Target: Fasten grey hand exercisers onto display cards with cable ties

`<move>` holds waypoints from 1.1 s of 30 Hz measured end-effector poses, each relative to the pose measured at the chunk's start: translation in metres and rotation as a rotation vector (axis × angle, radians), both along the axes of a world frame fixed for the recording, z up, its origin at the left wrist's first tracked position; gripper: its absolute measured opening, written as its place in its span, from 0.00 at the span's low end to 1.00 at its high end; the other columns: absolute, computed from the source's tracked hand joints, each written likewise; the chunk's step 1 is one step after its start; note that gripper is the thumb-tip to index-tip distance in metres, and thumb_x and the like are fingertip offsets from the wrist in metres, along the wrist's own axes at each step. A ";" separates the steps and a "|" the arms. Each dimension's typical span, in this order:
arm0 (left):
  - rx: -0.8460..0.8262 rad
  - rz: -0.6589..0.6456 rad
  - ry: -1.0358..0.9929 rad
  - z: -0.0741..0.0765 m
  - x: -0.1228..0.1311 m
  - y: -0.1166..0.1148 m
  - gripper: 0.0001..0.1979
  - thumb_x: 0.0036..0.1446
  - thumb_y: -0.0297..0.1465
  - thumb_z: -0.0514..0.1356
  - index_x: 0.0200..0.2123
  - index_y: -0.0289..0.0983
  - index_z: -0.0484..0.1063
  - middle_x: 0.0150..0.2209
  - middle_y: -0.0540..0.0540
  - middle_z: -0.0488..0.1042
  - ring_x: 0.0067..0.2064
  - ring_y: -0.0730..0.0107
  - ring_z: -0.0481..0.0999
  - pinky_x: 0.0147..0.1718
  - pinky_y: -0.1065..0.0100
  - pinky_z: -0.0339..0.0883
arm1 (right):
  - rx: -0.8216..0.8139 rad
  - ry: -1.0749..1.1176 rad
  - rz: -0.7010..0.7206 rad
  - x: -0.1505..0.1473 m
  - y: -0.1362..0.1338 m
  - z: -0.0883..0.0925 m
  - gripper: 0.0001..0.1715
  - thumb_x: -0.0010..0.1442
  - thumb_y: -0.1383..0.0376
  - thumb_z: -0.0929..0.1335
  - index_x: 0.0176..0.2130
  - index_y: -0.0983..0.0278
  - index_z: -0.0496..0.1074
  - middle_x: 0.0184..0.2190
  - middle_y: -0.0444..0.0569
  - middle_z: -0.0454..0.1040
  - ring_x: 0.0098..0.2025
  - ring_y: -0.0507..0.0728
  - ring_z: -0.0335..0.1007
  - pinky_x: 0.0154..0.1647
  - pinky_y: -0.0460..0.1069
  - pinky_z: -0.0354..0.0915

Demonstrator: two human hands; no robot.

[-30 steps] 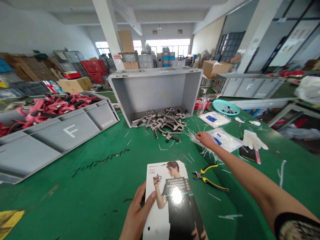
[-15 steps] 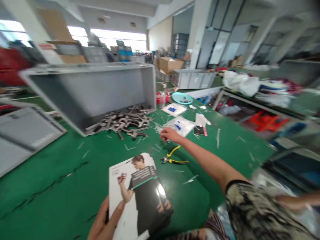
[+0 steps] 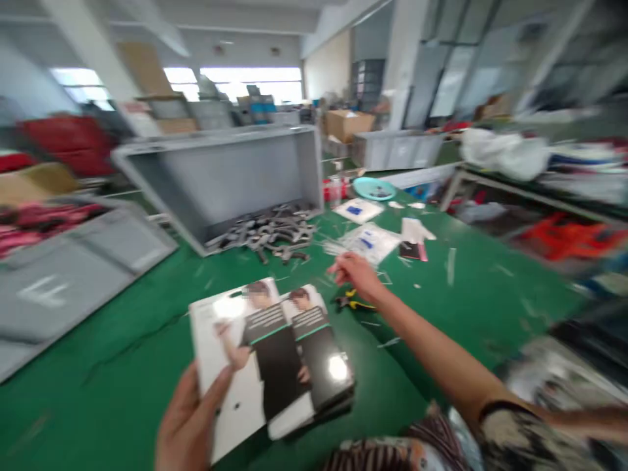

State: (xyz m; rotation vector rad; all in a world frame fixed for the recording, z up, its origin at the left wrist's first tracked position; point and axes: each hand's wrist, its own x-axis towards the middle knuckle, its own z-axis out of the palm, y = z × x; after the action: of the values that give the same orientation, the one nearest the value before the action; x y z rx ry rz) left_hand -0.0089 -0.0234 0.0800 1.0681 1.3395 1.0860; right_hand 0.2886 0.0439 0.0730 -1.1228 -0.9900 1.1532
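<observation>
My left hand (image 3: 191,412) grips a printed cardboard card (image 3: 220,347) by its left edge, thumb on top. The card shows a figure in dark clothing and has small holes near its lower part. A stack of matching cards (image 3: 324,347) lies on the green table at its right, partly overlapped. My right hand (image 3: 356,271) reaches forward, fingers drawn together beside thin white plastic strips (image 3: 333,246). Blur hides whether a strip is between the fingertips. Yellow-and-black cutting pliers (image 3: 360,304) lie just below that hand, partly covered by the forearm.
A grey crate (image 3: 245,170) on its side holds a heap of grey-handled pliers (image 3: 275,232). Plastic bags with blue labels (image 3: 370,242), a white glove (image 3: 415,230) and a turquoise dish (image 3: 373,188) are farther back. Another arm (image 3: 589,422) shows at the right edge.
The card in my left hand has shifted left, exposing more of the stack. My right hand stays by the white strips. The view has swung left.
</observation>
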 end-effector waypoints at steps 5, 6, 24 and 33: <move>-0.082 0.011 -0.271 -0.005 -0.026 -0.012 0.30 0.49 0.39 0.69 0.55 0.37 0.71 0.48 0.41 0.80 0.36 0.59 0.80 0.34 0.66 0.72 | 0.139 0.083 0.192 -0.054 0.011 0.021 0.12 0.64 0.58 0.70 0.38 0.61 0.64 0.34 0.45 0.80 0.30 0.51 0.78 0.32 0.46 0.74; -0.068 0.018 -0.316 -0.007 -0.029 -0.012 0.30 0.49 0.37 0.69 0.55 0.36 0.71 0.49 0.41 0.79 0.38 0.60 0.80 0.36 0.67 0.71 | 0.135 0.063 0.256 -0.070 0.004 0.024 0.11 0.64 0.58 0.69 0.38 0.60 0.64 0.35 0.47 0.80 0.32 0.54 0.79 0.33 0.49 0.75; -0.154 0.266 -0.594 -0.055 -0.039 -0.028 0.19 0.55 0.43 0.65 0.41 0.33 0.77 0.36 0.45 0.80 0.33 0.70 0.75 0.33 0.71 0.67 | 0.136 -0.332 0.519 -0.148 -0.038 -0.006 0.13 0.68 0.54 0.63 0.42 0.60 0.68 0.39 0.51 0.78 0.37 0.56 0.79 0.40 0.53 0.77; -0.111 0.217 -0.586 -0.056 -0.043 -0.023 0.17 0.56 0.42 0.65 0.43 0.36 0.75 0.36 0.47 0.80 0.33 0.69 0.76 0.33 0.71 0.66 | 0.158 -0.459 0.517 -0.136 -0.041 -0.001 0.12 0.70 0.56 0.62 0.42 0.59 0.69 0.38 0.51 0.78 0.36 0.56 0.79 0.40 0.52 0.77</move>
State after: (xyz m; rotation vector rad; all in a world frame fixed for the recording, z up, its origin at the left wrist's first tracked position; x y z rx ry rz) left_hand -0.0519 -0.0460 0.0243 0.4680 1.0340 1.3383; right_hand 0.1529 0.0029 0.0717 -1.0538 -1.7738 1.2109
